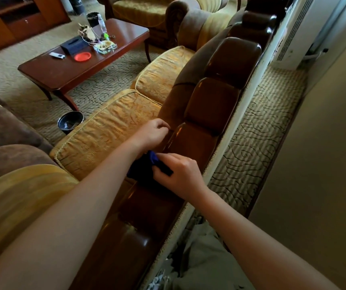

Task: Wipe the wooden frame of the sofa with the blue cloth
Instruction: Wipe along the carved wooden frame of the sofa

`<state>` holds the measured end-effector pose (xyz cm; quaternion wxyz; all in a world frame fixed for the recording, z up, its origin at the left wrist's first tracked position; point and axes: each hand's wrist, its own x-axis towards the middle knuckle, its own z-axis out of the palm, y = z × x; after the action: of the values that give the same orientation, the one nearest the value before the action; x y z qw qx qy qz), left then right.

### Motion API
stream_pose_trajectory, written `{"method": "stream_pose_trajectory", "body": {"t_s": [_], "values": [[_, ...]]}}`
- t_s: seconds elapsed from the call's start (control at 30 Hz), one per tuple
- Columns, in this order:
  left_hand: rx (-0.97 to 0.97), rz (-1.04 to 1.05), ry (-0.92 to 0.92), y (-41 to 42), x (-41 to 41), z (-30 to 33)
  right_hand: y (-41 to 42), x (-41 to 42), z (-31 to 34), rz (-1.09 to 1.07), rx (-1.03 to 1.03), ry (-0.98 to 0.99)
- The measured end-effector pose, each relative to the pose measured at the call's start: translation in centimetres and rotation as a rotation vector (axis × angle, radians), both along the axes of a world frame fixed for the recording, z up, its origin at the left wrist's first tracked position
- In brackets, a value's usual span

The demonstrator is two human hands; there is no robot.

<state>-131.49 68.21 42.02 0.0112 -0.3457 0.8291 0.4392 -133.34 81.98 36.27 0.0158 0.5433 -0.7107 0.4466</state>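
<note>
Blue cloth lies bunched on the top rail of the sofa's wooden frame, on the segment nearest the two hands. The right hand grips the cloth, fingers curled round a dark fold of it, and rests on the rail's top surface. The left hand sits just beyond, at the front edge of the rail where the brown upholstered back meets the wood; its fingers are curled with the tips together, but whether they pinch anything cannot be told. Both forearms reach in from the lower edge of the view.

The frame runs as a row of glossy, rounded dark-brown segments from the lower centre to the upper right. Yellow patterned seat cushions lie along its front side. A patterned carpet shows behind the sofa, next to a beige wall.

A wooden coffee table stands in front of the sofa, well apart from the hands. It carries a dark tissue box, a red round lid, a remote control and a glass ashtray. A black waste bin stands on the carpet near the table's near corner.
</note>
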Motion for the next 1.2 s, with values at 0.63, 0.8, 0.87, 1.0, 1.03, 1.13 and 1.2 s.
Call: {"method": "stream_pose_trajectory", "body": {"t_s": [0.63, 0.8, 0.87, 1.0, 1.03, 1.13, 1.2], "values": [[-0.106, -0.146, -0.153, 1.3, -1.1, -1.2, 1.6, -10.1, -2.8, -0.860, -0.267, -0.648], [-0.155, -0.187, -0.196, 1.1, -1.5, -0.8, 0.7, -9.4, -3.8, -0.925, -0.222, -0.884], [-0.159, -0.198, -0.203, 1.1, -1.6, -0.7, 1.4, -8.1, -3.5, -0.856, -0.218, -0.901], [-0.200, -0.205, -0.206, 1.4, -1.4, -1.0, 2.7, -2.6, -3.6, -0.734, -0.193, -0.923], [-0.204, -0.192, -0.199, 1.5, -1.3, -1.2, 3.0, -0.6, -3.7, -0.696, -0.204, -0.906], [-0.215, -0.154, -0.170, 2.1, -0.8, -1.5, 4.0, 4.7, -3.4, -0.578, -0.215, -0.771], [-0.188, -0.149, -0.168, 2.3, -0.3, -1.4, 4.3, 6.1, -2.7, -0.497, -0.161, -0.647]]}}
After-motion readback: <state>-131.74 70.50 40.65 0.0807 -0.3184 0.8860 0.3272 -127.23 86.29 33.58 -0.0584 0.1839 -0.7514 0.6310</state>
